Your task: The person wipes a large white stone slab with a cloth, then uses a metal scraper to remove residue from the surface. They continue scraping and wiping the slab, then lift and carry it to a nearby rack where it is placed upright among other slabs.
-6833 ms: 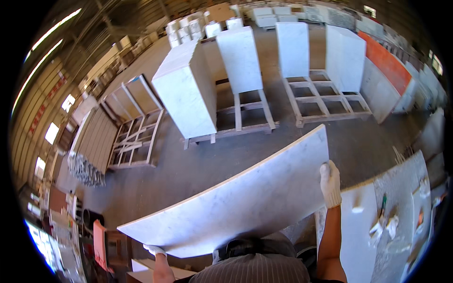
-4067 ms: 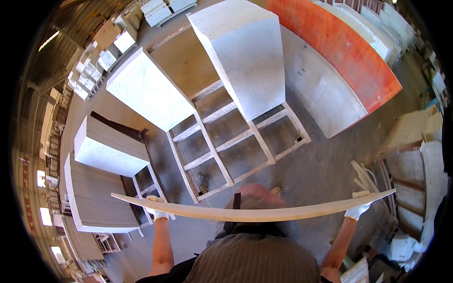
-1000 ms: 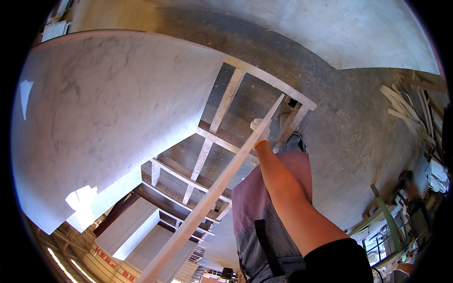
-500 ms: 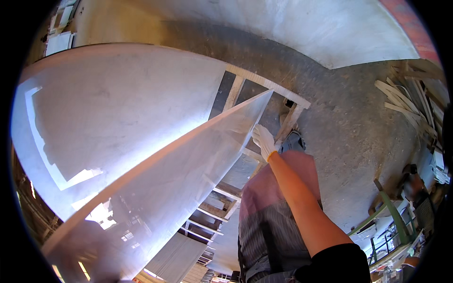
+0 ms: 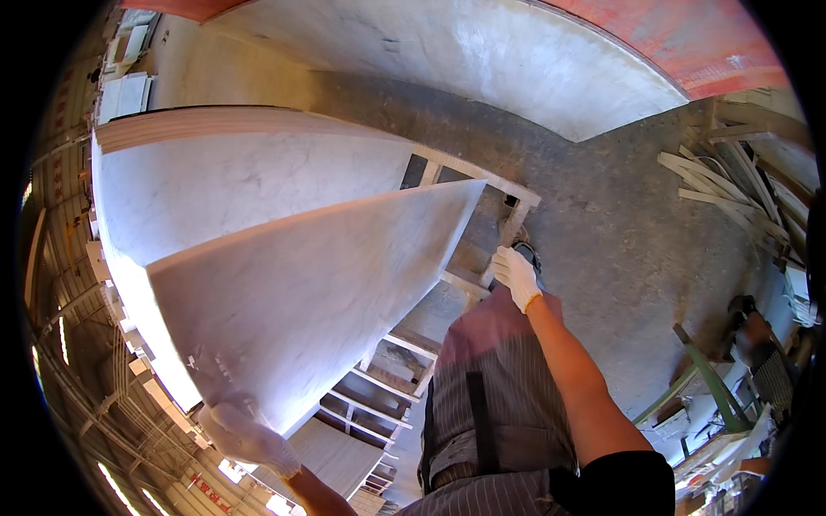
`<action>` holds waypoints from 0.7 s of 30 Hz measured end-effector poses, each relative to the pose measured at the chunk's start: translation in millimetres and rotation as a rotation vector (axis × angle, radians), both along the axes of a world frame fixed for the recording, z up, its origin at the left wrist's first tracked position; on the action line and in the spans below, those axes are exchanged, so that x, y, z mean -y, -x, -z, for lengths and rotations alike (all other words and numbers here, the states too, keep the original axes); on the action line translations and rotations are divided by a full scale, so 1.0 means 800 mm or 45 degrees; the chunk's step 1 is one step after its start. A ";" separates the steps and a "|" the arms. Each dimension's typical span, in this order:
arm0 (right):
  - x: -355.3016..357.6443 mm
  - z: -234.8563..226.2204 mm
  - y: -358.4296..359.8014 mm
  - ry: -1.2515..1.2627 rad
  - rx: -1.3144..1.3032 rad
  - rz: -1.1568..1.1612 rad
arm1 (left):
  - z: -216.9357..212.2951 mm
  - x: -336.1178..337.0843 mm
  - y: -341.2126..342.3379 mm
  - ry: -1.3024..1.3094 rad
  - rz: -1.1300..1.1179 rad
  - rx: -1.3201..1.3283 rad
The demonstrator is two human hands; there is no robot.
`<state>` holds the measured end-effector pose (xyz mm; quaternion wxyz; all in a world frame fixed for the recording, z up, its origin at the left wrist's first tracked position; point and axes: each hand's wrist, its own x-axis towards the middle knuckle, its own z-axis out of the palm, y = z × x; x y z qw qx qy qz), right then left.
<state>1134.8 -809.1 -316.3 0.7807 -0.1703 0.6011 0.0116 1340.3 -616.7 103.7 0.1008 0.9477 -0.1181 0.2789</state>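
Observation:
A large pale grey-veined stone slab (image 5: 335,284) stands on edge and leans over, with its pale upper edge running from left to far right. My left hand (image 5: 249,439), in a white glove, is closed at the slab's near left corner; its fingers are partly blurred. My right hand (image 5: 518,277), also gloved in white, is off the slab to its right. Its fingers are loosely bent, and I see nothing in them. Behind the slab, more pale stone slabs (image 5: 258,185) stand together. A wooden slatted frame (image 5: 413,348) lies under and beside them.
Another big slab (image 5: 482,69) stands across the far side, near a red surface (image 5: 688,39). Wood strips (image 5: 723,189) lie in a pile at right. A green metal frame (image 5: 714,387) and a partly visible person (image 5: 766,353) are at the lower right.
My right hand has come away from the slab's right edge, moving right and nearer. My left hand has come into view at the near left corner. The view has shifted, showing more of the slab's near end.

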 end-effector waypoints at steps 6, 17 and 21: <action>0.036 -0.074 0.018 0.076 -0.051 -0.237 | -0.007 0.019 0.031 0.075 0.150 -0.099; 0.170 -0.370 -0.094 -0.266 0.562 -0.376 | -0.055 0.053 0.127 -0.132 0.294 -0.132; 0.179 -0.463 -0.137 -0.222 0.524 -0.695 | -0.058 0.062 0.171 -0.048 0.287 -0.174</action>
